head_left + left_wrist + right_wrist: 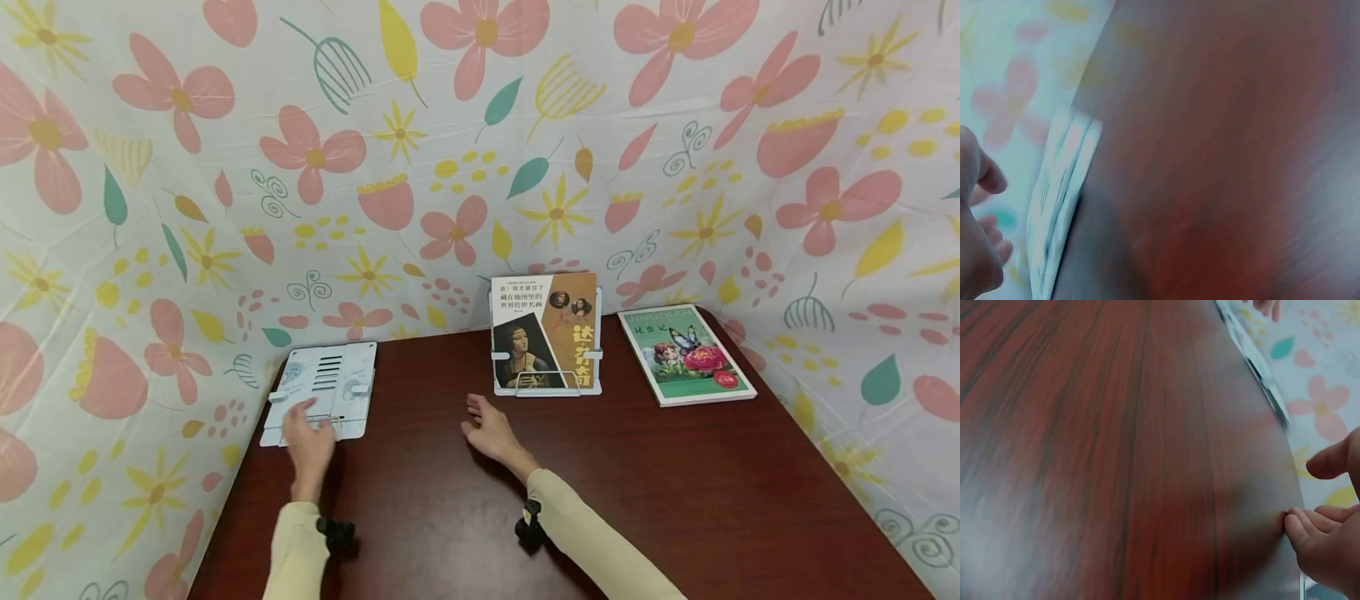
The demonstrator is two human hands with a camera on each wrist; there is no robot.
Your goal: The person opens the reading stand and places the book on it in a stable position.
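The flat white slotted stand (307,390) is laid at the left of the dark wood-grain desk (427,483), nothing's gripped by either the left hand (309,440) over its lower end or the right hand (491,429), fingers loosely bent on both, and the orange-and-white paperback (543,333) is seemingly clipped so it won't flop.

The left hand (309,442) hides part of the white stand (311,387), blurred in the left wrist view. The right wrist view's edge cuts off the right hand (491,429). The orange book (573,333) has print too small to read.
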